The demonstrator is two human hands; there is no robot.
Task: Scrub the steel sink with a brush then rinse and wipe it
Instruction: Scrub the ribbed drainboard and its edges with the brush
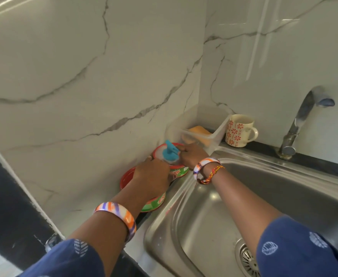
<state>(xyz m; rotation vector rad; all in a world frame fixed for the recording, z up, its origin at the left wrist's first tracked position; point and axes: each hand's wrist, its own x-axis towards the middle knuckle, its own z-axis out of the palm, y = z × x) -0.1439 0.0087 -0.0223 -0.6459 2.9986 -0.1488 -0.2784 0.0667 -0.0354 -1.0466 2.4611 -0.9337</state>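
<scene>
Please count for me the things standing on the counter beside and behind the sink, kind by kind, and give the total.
Round red and green tubs: 2
Blue-handled brush: 1
Clear plastic container: 1
Orange sponge inside the container: 1
Flowered mug: 1
Tap: 1
Total: 7

Soft, even daylight, fairly bright. Glare streaks on glossy marble wall (88, 62) at my 11 and 1 o'clock. Pale sheen on steel sink (200, 204) wall near my wrist. My forearms cast faint shadow into basin. Tap (302, 120) smeared, blurred at 3 o'clock. Wide-angle bend at edges, wall lines curving. My hands slightly soft.
</scene>
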